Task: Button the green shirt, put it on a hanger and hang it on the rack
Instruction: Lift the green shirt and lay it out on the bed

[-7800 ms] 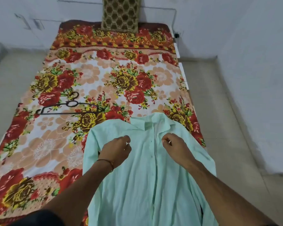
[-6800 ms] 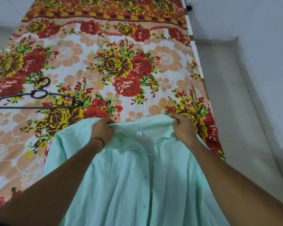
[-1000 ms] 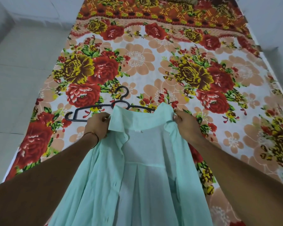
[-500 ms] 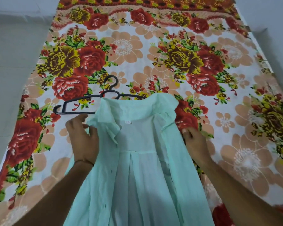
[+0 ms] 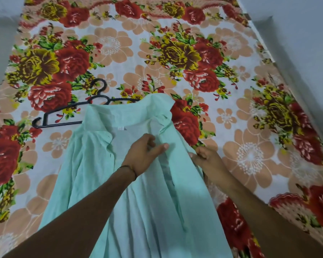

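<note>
Nearest to the camera, two bare forearms come up from the lower edge and reach over the green shirt (image 5: pixel 93 175). The shirt lies on the bed, open at the front, with its inner back panel facing up and a small white label just under the collar. Its lower part runs out of the picture at the bottom.

The left hand (image 5: pixel 143 155) is on the middle of the shirt, and a thin dark thread is around its wrist. Its grip is partly spread: the thumb points to the right and touches the edge of the right front panel, while the fingers are bent over the inner cloth. I cannot tell if it really pinches the cloth. The right hand (image 5: pixel 205 158) is at the outer side of the same panel. Its grip is pressed together, and the fingers pinch the edge of the cloth there.

The left front panel lies flat, and small dark marks show along its edge. I cannot tell if they are buttons or holes.

Farther away, the collar of the shirt lies over the right part of a black hanger (image 5: pixel 67 110). The hook of the hanger and its left arm stay free on the floral bedsheet (image 5: pixel 250 101). Big red and yellow flowers cover the sheet. Beyond the bed on both sides is a pale grey floor (image 5: pixel 0 43).
</note>
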